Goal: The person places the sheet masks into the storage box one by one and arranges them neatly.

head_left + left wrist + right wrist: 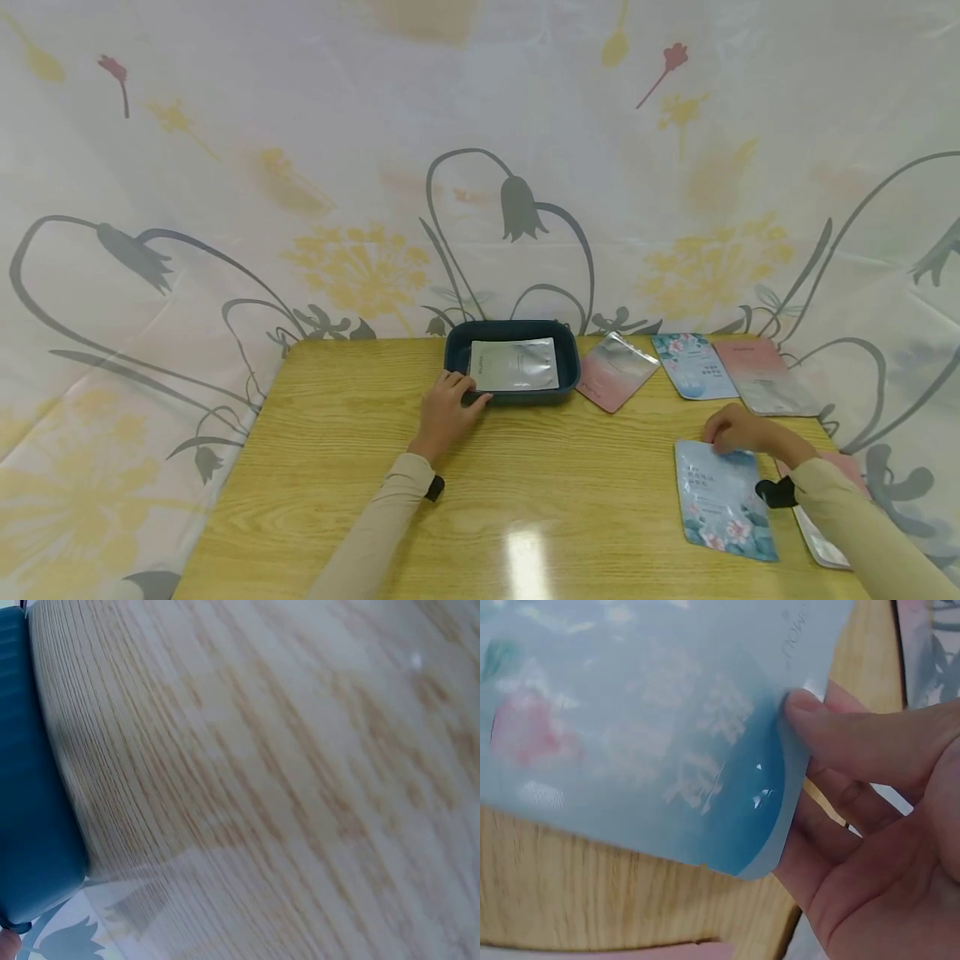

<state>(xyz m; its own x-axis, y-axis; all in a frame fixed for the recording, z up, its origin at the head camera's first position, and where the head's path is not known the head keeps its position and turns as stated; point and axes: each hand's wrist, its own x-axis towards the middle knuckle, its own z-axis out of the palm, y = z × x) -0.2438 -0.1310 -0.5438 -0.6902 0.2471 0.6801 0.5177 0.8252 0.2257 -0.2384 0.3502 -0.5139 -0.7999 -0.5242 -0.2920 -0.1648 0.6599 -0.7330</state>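
Note:
A dark blue tray [570,367] stands at the table's far middle with a silver sachet [514,364] lying flat in it. My left hand [456,398] grips the tray's near left corner, fingers over the rim and thumb along the front wall. The left wrist view shows only the tray wall [30,787] and the wooden table top [262,787]. My right hand [731,435] pinches the far edge of a light blue floral sachet [722,500] at the near right. Up close, the thumb lies on top of this blue sachet [667,735] and the fingers [832,802] sit under it.
Right of the tray lie a pink sachet [615,371], a second blue floral sachet [693,365] and a pink-and-silver sachet [767,377]. Another sachet [821,546] lies partly under my right forearm. A flower-printed curtain [360,183] surrounds the table [337,467].

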